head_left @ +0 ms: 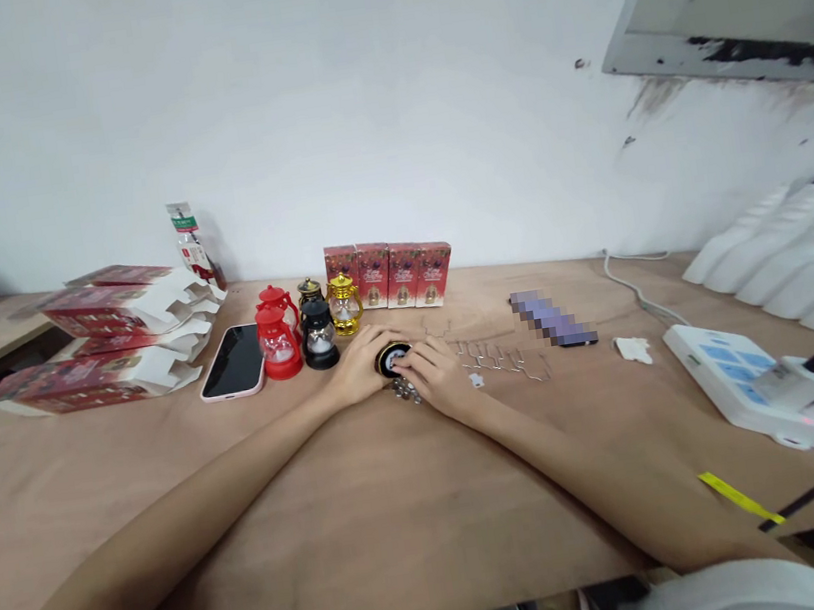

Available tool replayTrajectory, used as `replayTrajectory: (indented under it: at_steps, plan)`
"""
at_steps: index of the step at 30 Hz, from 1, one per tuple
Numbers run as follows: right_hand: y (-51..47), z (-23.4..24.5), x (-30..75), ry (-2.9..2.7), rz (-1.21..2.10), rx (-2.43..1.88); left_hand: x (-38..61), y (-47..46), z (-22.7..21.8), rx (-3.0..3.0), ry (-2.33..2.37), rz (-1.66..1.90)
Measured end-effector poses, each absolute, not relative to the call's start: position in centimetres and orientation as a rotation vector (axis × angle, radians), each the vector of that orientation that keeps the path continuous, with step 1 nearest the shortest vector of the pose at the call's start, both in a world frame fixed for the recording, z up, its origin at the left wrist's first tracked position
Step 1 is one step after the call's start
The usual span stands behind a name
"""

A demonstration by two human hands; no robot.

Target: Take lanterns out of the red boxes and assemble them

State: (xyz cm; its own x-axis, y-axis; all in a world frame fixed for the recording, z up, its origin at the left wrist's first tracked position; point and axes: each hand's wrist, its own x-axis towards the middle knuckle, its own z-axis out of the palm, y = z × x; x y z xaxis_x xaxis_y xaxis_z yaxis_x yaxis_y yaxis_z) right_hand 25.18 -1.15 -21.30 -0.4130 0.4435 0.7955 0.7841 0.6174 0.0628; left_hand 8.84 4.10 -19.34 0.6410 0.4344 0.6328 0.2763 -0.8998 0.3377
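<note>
My left hand [360, 364] is closed round a small black lantern [383, 361] with a gold rim, its round base turned up toward me. The fingertips of my right hand [438, 373] pinch together at the middle of that base; whatever they hold is too small to make out. Just below both hands lies a little heap of shiny silver bits [407, 393]. Several bent wire pieces [494, 355] lie in a row right of my right hand. Left of my hands stand two red lanterns [280, 348], a black lantern [319, 338] and gold-trimmed ones [345, 306].
Red printed boxes [389, 275] stand against the wall; flattened ones [116, 336] are stacked at left near a phone [233, 361]. At right are another phone [549, 317], a white scrap [633, 349], a power strip [759, 387] with cables and a yellow strip [741, 497].
</note>
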Motion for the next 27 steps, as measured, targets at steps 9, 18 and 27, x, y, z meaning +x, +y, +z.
replayTrajectory:
  at_steps: [9, 18, 27]
  plan:
    - [-1.26, -21.17, 25.20, -2.073, -0.499, -0.980, 8.81, 3.90, -19.29, 2.700, 0.642, 1.079]
    - [-1.21, -21.46, 25.20, -2.063, -0.528, -0.913, 8.75, 3.78, -19.28, 2.793, 0.652, 1.093]
    - [-1.44, -21.23, 25.11, -2.059, -0.604, -0.905, 8.82, 3.80, -19.42, 2.809, 0.689, 1.082]
